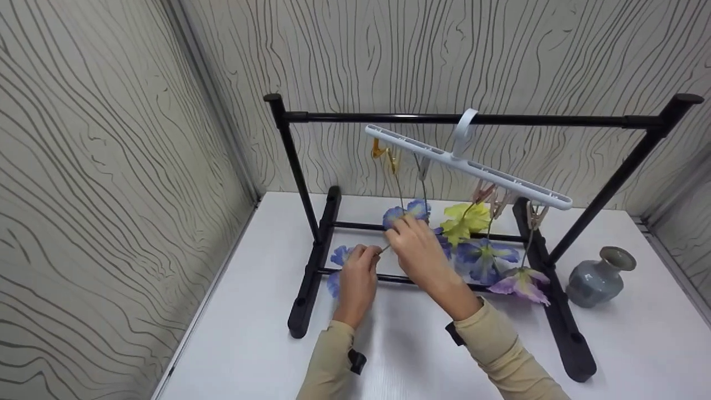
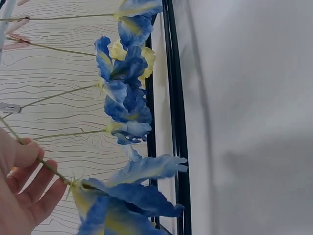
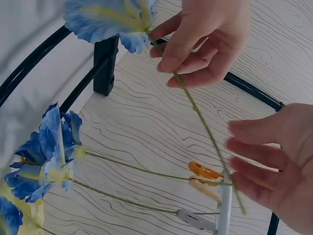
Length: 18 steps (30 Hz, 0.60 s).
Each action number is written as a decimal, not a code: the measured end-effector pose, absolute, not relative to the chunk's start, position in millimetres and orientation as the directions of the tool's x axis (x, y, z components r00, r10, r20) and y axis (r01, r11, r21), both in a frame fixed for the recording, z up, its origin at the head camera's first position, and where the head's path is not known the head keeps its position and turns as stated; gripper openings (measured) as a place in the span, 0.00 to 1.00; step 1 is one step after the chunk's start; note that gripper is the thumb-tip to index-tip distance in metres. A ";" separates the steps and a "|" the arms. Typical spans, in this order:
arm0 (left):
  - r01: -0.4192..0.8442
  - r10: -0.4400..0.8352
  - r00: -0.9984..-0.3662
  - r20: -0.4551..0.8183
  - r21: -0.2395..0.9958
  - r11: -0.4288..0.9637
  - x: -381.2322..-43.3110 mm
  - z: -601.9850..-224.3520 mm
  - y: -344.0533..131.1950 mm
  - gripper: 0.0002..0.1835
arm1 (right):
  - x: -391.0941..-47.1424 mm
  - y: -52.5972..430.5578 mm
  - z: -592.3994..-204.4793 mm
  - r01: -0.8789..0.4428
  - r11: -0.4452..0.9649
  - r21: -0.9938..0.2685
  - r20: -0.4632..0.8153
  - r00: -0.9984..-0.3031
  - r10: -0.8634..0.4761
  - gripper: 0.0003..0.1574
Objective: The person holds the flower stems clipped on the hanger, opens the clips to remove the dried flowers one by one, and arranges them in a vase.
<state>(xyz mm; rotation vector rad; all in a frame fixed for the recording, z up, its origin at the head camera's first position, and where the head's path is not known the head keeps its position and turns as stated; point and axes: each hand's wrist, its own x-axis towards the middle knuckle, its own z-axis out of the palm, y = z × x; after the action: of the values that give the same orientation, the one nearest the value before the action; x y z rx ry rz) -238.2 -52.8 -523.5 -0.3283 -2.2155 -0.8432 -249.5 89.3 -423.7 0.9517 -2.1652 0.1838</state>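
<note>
In my left hand [image 1: 357, 280] I pinch the green stem [image 3: 198, 110] of a blue artificial flower [image 2: 127, 205] between thumb and fingers, close below its bloom. The stem slants away toward my right hand [image 1: 422, 250]. Loosely bent, the fingers of that hand are beside the stem's far end in the right wrist view; whether they touch it I cannot tell. A pale blue hanger [image 1: 500, 180] hooks over a black rack bar [image 1: 555, 120]. From its orange clip [image 3: 205, 171] and grey clip [image 3: 195, 219] hang blue flowers [image 3: 46, 156], blooms down.
Pink clips [image 1: 498, 203] on the hanger's right half hold a yellow flower [image 1: 464, 222], a blue flower [image 1: 486, 258] and a pink-purple flower [image 1: 522, 284]. A grey-blue vase [image 1: 597, 280] stands right of the rack's black foot [image 1: 561, 328] on the white table [image 1: 233, 344].
</note>
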 end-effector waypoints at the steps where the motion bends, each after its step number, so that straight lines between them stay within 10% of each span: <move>1: 0.451 -0.015 -0.696 0.718 0.454 0.769 -238.8 -523.7 -53.7 0.07 | -247.5 89.6 -423.8 -0.662 0.733 0.161 0.648 -0.489 -0.584 0.12; 7: 0.429 0.026 -0.646 0.763 0.335 0.839 -240.1 -525.0 -56.6 0.12 | -242.2 94.8 -426.7 -0.612 0.783 0.106 0.463 -0.667 -0.584 0.11; 18: 0.389 0.088 -0.560 0.823 0.168 0.906 -243.7 -523.2 -62.4 0.17 | -249.0 110.1 -441.7 -0.646 0.759 -0.078 0.339 -0.733 -0.589 0.19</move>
<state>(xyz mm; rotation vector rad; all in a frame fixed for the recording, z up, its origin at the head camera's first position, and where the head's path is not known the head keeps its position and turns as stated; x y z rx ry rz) -243.7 -62.4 -523.2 -0.3409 -2.1460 -0.4156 -249.0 110.1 -441.7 0.9585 -2.6623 0.2756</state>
